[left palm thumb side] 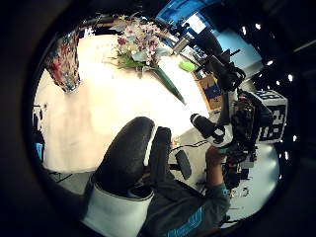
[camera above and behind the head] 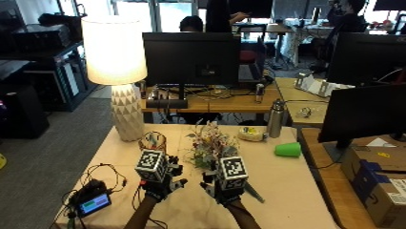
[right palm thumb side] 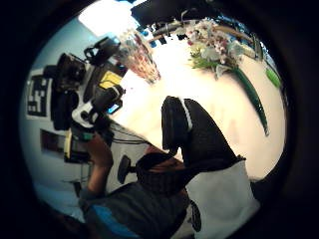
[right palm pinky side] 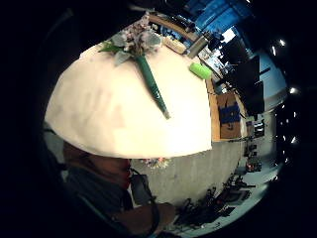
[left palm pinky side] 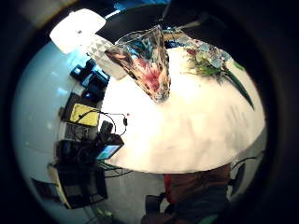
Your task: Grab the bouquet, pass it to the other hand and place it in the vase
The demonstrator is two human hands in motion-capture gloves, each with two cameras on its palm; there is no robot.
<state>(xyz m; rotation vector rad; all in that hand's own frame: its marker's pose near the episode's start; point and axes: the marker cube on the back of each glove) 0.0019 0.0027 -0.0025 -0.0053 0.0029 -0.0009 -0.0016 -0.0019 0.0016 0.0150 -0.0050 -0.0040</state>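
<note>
Black-gloved left hand [camera above and behind the head: 157,185] and right hand [camera above and behind the head: 223,187] being held open, nothing gripped, near pale-flowered, green-stemmed bouquet [camera above and behind the head: 211,146] lying beside patterned glass vase [camera above and behind the head: 153,141].

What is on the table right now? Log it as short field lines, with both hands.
bouquet: lying flat on the table, green stem toward the person, not held
vase: upright, empty, left of bouquet
left hand: above the table, open, holding nothing
right hand: above the table, open, holding nothing
lamp: lit, behind the vase
green cup: on its side, right of the bouquet
</note>
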